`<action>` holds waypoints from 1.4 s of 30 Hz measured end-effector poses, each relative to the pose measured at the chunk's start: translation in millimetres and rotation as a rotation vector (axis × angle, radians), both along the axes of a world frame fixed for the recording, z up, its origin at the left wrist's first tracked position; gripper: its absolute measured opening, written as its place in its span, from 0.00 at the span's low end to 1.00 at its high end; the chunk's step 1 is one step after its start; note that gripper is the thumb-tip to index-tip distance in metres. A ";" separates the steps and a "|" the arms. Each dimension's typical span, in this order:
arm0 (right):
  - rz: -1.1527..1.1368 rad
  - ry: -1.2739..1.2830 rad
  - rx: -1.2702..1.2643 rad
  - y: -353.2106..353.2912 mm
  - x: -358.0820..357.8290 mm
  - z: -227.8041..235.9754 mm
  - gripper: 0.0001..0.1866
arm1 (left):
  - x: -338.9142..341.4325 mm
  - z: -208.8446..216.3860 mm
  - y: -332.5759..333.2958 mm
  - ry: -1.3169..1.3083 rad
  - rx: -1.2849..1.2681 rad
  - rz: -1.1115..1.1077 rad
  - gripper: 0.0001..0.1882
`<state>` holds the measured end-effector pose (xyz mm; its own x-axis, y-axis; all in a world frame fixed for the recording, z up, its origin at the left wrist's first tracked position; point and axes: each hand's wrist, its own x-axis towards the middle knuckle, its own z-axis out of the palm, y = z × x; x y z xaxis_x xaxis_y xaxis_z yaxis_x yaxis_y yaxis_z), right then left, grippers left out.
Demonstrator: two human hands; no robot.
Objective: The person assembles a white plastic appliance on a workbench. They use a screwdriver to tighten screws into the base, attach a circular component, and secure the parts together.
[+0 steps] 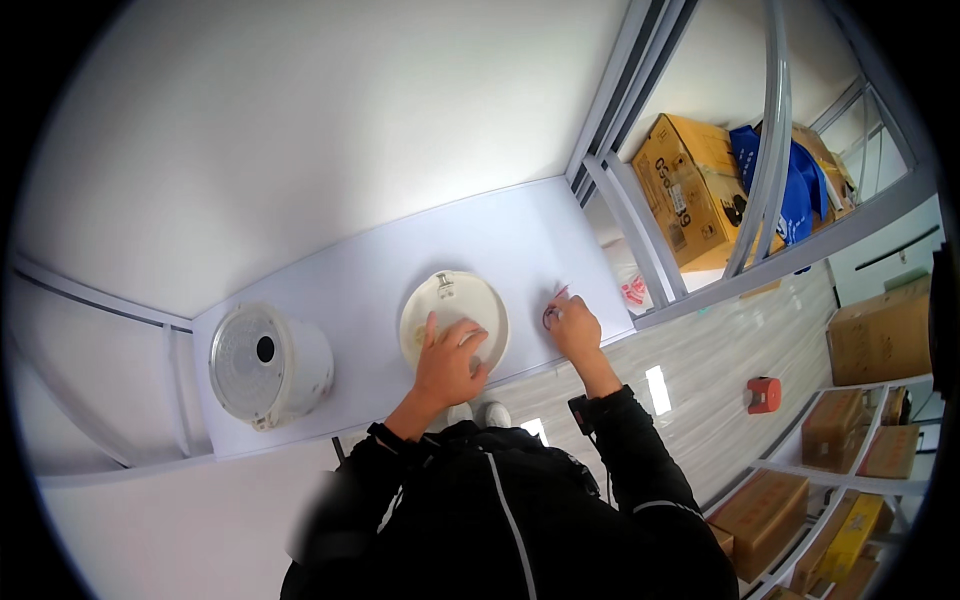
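We note two bare hands at work over a long, pale lavender-white, flat surface (pixel 510 235). A shallow, round, cream-white dish with a raised rim (pixel 488 312) lies near the middle of its length, close to the near edge; we cannot tell whether it is a vessel or a lid. A small silvery metal clasp (pixel 446 289) shows on its far side, and a faint yellowish patch (pixel 421 336) inside, partly behind the hand. The left hand (pixel 449 362) rests over the dish's near part, fingers spread and loosely bent, with no clear grip on anything; whether the tips press on the dish, we cannot tell. The right hand (pixel 578 328), near the surface's right end, has its fingers drawn closed on a small dark-reddish item (pixel 551 313), too small and covered for us to name. Toward the left end stands a white cylindrical bucket with a greyish round top (pixel 240 375), well apart from both hands. We judge the step in hand as handling the small item while the left hand minds the dish. The next move, in our reading, calls for a secure right-hand pinch and a steady dish.
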<state>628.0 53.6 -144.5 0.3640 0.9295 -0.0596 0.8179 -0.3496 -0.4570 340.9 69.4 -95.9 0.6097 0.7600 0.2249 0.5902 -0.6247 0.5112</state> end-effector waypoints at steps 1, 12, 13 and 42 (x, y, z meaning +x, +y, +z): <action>-0.004 0.001 0.045 0.4 1.3 -3.4 0.08 | -1.2 1.2 1.2 0.006 0.004 0.007 0.26; 0.020 0.023 0.126 -0.9 8.6 -13.6 0.05 | -30.9 -10.0 -8.6 -0.051 -0.041 0.136 0.24; 0.022 0.020 0.128 -0.7 8.1 -12.2 0.05 | -32.1 -13.2 -10.4 -0.072 -0.038 0.134 0.23; 0.626 0.376 0.165 -16.4 -93.6 78.7 0.04 | -27.1 13.7 -27.2 -0.085 -0.039 0.140 0.31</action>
<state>534.3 37.2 -65.8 -0.2532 0.9638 0.0830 0.6198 0.2275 -0.7510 313.8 42.3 -82.1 0.4769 0.8457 0.2397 0.6239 -0.5178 0.5853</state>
